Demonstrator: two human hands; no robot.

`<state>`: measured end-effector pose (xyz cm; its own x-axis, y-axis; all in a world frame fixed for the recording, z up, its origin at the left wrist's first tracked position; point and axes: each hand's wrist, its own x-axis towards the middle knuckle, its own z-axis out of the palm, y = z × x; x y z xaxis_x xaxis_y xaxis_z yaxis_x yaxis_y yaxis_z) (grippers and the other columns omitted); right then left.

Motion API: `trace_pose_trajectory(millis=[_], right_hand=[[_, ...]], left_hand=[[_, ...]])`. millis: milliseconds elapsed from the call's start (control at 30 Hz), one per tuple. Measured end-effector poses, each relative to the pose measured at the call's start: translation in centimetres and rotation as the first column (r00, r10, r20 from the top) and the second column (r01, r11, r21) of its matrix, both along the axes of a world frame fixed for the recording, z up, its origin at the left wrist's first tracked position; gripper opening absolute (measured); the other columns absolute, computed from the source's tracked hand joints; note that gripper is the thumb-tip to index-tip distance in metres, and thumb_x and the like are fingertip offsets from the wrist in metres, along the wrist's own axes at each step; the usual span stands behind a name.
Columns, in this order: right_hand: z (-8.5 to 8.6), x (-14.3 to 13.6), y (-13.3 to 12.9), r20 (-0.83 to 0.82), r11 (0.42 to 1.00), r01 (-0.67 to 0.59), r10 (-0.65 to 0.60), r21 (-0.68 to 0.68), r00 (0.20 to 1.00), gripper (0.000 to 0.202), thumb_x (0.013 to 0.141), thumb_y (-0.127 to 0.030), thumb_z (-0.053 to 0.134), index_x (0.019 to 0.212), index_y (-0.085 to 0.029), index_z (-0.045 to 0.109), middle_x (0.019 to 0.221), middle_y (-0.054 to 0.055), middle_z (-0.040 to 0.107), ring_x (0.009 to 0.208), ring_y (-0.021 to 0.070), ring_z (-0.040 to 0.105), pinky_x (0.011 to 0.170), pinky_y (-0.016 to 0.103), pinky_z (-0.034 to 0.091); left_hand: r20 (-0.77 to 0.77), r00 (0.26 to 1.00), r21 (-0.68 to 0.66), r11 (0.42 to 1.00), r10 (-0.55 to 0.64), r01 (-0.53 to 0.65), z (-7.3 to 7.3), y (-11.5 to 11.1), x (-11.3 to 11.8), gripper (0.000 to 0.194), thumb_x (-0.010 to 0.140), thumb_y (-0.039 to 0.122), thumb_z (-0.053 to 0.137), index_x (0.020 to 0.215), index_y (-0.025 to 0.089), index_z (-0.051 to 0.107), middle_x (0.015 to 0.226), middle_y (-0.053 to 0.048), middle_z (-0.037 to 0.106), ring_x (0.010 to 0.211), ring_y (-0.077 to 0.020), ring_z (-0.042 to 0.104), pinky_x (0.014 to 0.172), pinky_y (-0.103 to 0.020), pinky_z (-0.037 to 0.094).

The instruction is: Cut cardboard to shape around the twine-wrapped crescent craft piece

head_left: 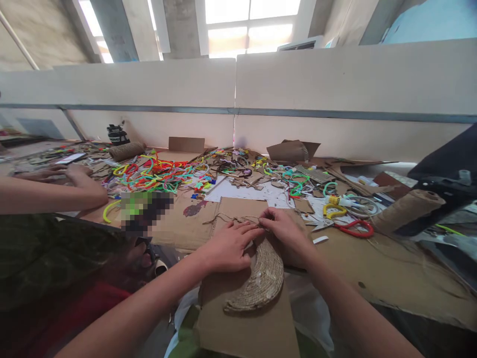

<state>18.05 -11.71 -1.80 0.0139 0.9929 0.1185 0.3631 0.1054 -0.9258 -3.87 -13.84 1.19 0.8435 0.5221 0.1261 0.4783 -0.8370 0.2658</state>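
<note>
Two hands of the wearer in the lower middle of the frame, plus a co-worker's hands [55, 174] at the far left resting on the table. One crescent-shaped coil of twine [261, 278], tan and ribbed, rows of cord laid side by side into a curved half-moon, sitting on one cardboard sheet [246, 323] that runs down to the bottom edge. The left hand [229, 246] lies flat with fingers spread, pressing on the upper left part of the coil, not gripping anything. The right hand [285, 231] is at the coil's top end, fingers curled and pinched together on the loose strand of twine [233, 217] that trails off up-left; can't tell how tight that pinch is. So the coil sits right under and just below both hands, touching both. Off to the right: one pair of red-handled scissors [354, 227], one yellow-handled pair [334, 211] just above it, and one big spool of twine [406, 211] lying on its side. Upper middle is a heap of coloured pipe cleaners [156, 174], too many to count.
</note>
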Motion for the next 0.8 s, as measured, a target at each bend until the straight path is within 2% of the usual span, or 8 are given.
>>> trace_pose_trajectory(millis=[133, 267, 367, 467, 567, 667, 733, 800], right_hand=[[-0.4, 0.3, -0.1, -0.072, 0.998, 0.053, -0.054, -0.019, 0.996, 0.009, 0.078, -0.028, 0.065, 0.075, -0.022, 0.058, 0.072, -0.002, 0.064, 0.069, 0.0173, 0.061, 0.062, 0.029, 0.044], [-0.8, 0.0, -0.3, -0.115, 0.996, 0.081, -0.083, -0.027, 0.990, 0.012, 0.076, -0.034, 0.067, 0.079, -0.024, 0.061, 0.071, -0.001, 0.065, 0.065, 0.0179, 0.060, 0.058, 0.029, 0.043], [-0.9, -0.4, -0.3, -0.121, 0.997, 0.067, -0.070, -0.030, 0.990, 0.021, 0.072, -0.036, 0.071, 0.088, -0.022, 0.068, 0.071, -0.001, 0.067, 0.063, 0.0180, 0.059, 0.057, 0.028, 0.042], [-0.6, -0.6, -0.1, -0.105, 0.998, 0.058, -0.061, -0.032, 0.993, 0.015, 0.067, -0.032, 0.072, 0.077, -0.022, 0.070, 0.066, 0.000, 0.066, 0.063, 0.0186, 0.057, 0.058, 0.029, 0.040], [-0.1, -0.6, -0.2, -0.097, 0.996, 0.091, -0.092, -0.016, 0.991, 0.010, 0.068, -0.031, 0.071, 0.066, -0.023, 0.067, 0.064, 0.000, 0.065, 0.066, 0.0194, 0.055, 0.060, 0.030, 0.038], [0.4, -0.6, -0.7, -0.133, 0.990, 0.144, -0.143, -0.002, 0.981, 0.012, 0.073, -0.035, 0.069, 0.069, -0.024, 0.065, 0.069, 0.000, 0.065, 0.070, 0.0202, 0.054, 0.063, 0.031, 0.038], [0.7, -0.7, -1.2, -0.175, 0.987, 0.161, -0.161, -0.017, 0.971, 0.016, 0.075, -0.039, 0.070, 0.071, -0.025, 0.063, 0.067, -0.002, 0.061, 0.067, 0.0193, 0.052, 0.061, 0.031, 0.037], [1.1, -0.9, -1.7, -0.231, 0.985, 0.166, -0.170, -0.039, 0.958, 0.021, 0.076, -0.044, 0.071, 0.073, -0.025, 0.062, 0.066, -0.003, 0.058, 0.062, 0.0176, 0.048, 0.058, 0.030, 0.034]], left_hand=[[-0.019, 1.000, 0.129, 0.992, 0.010, -0.007, 0.2, -0.3, 0.9, 0.063, 0.092, 0.022, 0.053, 0.154, 0.027, 0.047, 0.142, -0.013, 0.061, 0.124, -0.0319, 0.061, 0.107, -0.048, 0.047], [-0.080, 0.997, 0.267, 0.964, 0.020, 0.002, -0.2, -0.2, 1.6, 0.052, 0.097, 0.026, 0.054, 0.148, 0.032, 0.053, 0.127, -0.013, 0.064, 0.107, -0.0308, 0.067, 0.093, -0.045, 0.053], [-0.108, 0.994, 0.344, 0.939, 0.008, 0.030, -0.7, -0.1, 1.6, 0.042, 0.101, 0.027, 0.052, 0.142, 0.030, 0.059, 0.129, -0.015, 0.063, 0.110, -0.0321, 0.067, 0.094, -0.048, 0.053], [-0.070, 0.997, 0.356, 0.935, 0.017, 0.009, -1.4, -0.3, 1.5, 0.038, 0.102, 0.024, 0.051, 0.139, 0.028, 0.060, 0.137, -0.017, 0.061, 0.121, -0.0343, 0.064, 0.102, -0.054, 0.050], [0.014, 0.998, 0.310, 0.949, 0.060, -0.061, -1.9, -0.9, 1.1, 0.038, 0.102, 0.022, 0.051, 0.139, 0.026, 0.060, 0.147, -0.018, 0.057, 0.134, -0.0360, 0.056, 0.110, -0.060, 0.044], [0.152, 0.979, 0.211, 0.963, 0.135, -0.166, -2.0, -2.0, 0.6, 0.039, 0.102, 0.024, 0.052, 0.140, 0.024, 0.060, 0.152, -0.018, 0.054, 0.138, -0.0344, 0.053, 0.114, -0.057, 0.042], [0.262, 0.938, 0.053, 0.967, 0.227, -0.249, -1.8, -2.6, 0.2, 0.042, 0.099, 0.024, 0.057, 0.141, 0.024, 0.058, 0.148, -0.016, 0.057, 0.134, -0.0320, 0.056, 0.112, -0.052, 0.046], [0.354, 0.867, -0.172, 0.935, 0.351, -0.309, -1.7, -2.8, 0.0, 0.046, 0.095, 0.023, 0.060, 0.141, 0.023, 0.055, 0.141, -0.015, 0.062, 0.128, -0.0301, 0.060, 0.109, -0.049, 0.049]])
